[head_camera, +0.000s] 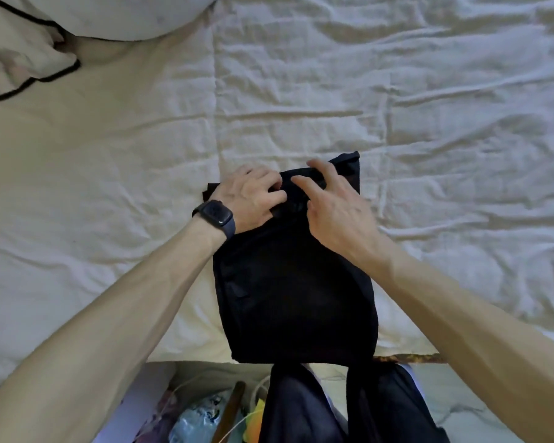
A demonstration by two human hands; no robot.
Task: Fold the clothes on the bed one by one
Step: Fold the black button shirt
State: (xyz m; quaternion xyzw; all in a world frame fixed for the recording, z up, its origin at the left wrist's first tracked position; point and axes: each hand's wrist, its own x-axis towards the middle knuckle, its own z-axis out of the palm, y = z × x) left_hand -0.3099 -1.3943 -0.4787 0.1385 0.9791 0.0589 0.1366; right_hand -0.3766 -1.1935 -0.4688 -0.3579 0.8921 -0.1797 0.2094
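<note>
— Your forearms (125, 298) are stretching out over the near edge. What are the hands doing?
— Your left hand (250, 199) is pinching the far fold of the black garment (295, 289); your right hand (333, 206) is resting beside it, fingers loose, grasping nothing.
— How is it handling?
— Likely soft, light, limp. It is lying folded on the bed (429, 123); you are best taking its corners.

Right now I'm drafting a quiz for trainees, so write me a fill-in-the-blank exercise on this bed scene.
1. The folded garment on the bed is ____ in colour.
2. The watch is worn on the ____ wrist.
3. The left hand and right hand are at the garment's ____ edge, not the near one.
Missing words: black; left; far.
</note>
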